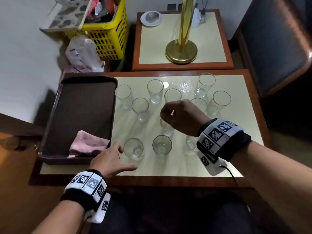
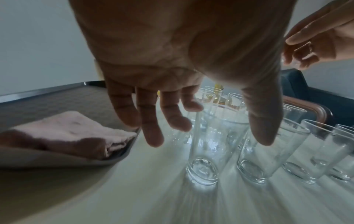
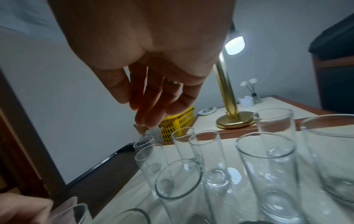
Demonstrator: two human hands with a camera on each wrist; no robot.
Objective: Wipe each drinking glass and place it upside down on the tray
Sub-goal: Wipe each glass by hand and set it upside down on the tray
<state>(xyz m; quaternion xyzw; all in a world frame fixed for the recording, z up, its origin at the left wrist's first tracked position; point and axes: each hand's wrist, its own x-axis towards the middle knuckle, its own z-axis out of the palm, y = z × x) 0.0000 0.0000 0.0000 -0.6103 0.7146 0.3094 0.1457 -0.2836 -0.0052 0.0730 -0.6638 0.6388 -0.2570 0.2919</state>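
Observation:
Several clear drinking glasses stand upright on the cream table top. At the left lies a dark brown tray with only a folded pink cloth in its near right corner; the cloth also shows in the left wrist view. My left hand is open, fingers spread beside the front left glass, and it hovers over that glass without touching. My right hand hangs above a middle glass, fingers relaxed and holding nothing.
Behind stands a second table with a brass lamp base and a white saucer. A yellow basket and a plastic bag sit at the back left. A dark chair is on the right. A wet patch marks the table top.

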